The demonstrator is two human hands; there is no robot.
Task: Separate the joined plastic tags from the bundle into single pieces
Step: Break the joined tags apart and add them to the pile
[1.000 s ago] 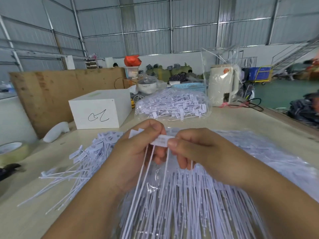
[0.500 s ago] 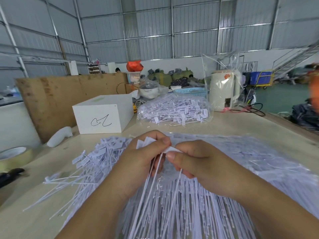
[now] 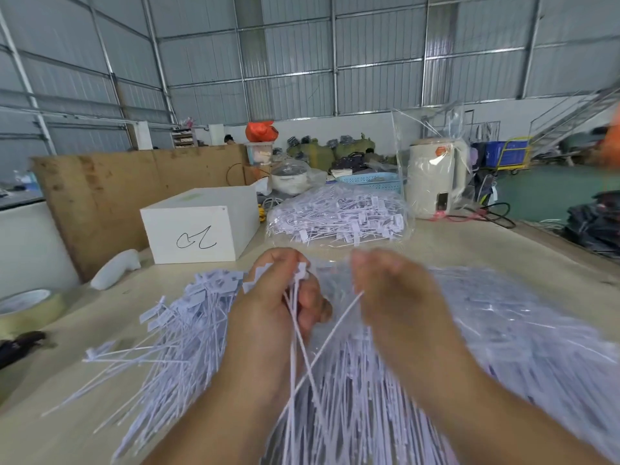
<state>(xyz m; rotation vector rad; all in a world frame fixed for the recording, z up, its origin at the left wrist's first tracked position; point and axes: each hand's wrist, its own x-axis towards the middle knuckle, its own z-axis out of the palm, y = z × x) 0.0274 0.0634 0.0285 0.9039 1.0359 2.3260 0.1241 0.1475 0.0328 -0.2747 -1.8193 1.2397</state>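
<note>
I am seeing loose single tags fanning over the table at left, thin white plastic stems with flat heads. My left hand is pinching the joined tags, stems running toward me. My right hand, blurred, seems to be pinching one stem, angling away. The bundle is lying beneath, nearer it.

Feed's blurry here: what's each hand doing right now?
Left hand: grips several joined tags.
Right hand: blurred, appears to pinch one single tag.
</note>
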